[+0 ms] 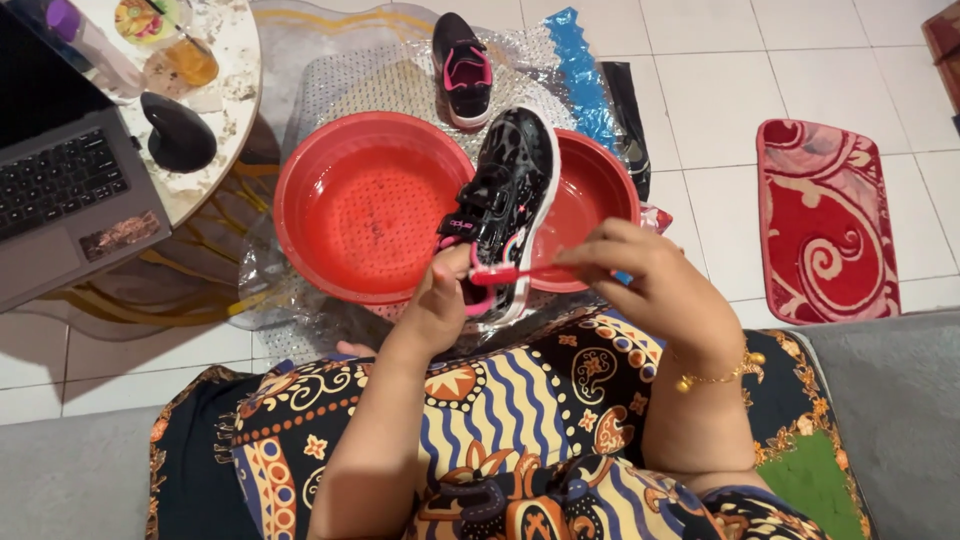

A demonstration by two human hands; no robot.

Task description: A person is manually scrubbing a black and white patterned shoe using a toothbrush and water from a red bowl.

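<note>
Both hands grip: left hand (440,300) holds black shoe (505,200) (pink trim), right hand (655,285) fingers pinch red toothbrush (510,273).

A home living space: white tiled floor (730,90), a red patterned mat (825,220) on the right, a grey sofa (890,420) near, and a laptop (60,180) on a round table (235,90) far left.

Dark laptop screen (35,75) top left, blue plastic pkg (578,75) behind basins
</note>
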